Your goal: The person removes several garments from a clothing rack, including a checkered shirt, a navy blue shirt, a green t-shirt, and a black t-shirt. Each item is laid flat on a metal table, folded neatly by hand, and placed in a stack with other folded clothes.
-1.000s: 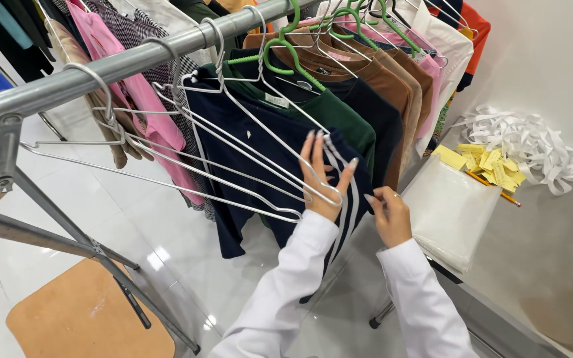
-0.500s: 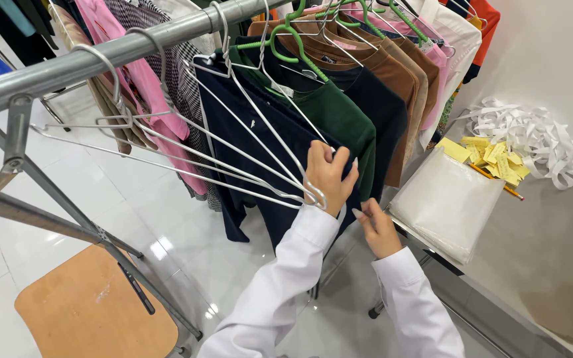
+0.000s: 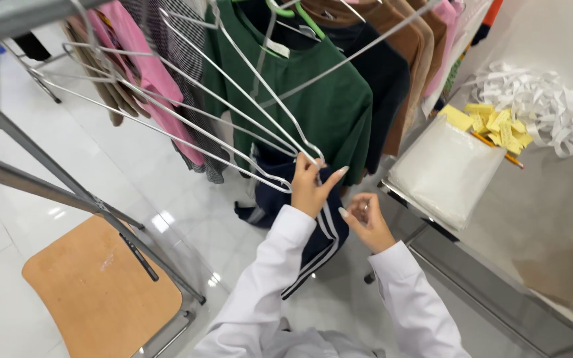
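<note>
While left hand (image 3: 310,189) pinches bundled wire hangers (image 3: 260,132) at their corner, navy striped garment (image 3: 300,219) hangs off hanger below my palm; right hand (image 3: 366,222) beside it, loosely curled, empty. Rehanging, I judge, remains.

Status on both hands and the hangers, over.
Left hand gripping the ends of the wire hangers and the navy striped garment. Right hand empty, close beside. Green top hangs right behind.
</note>
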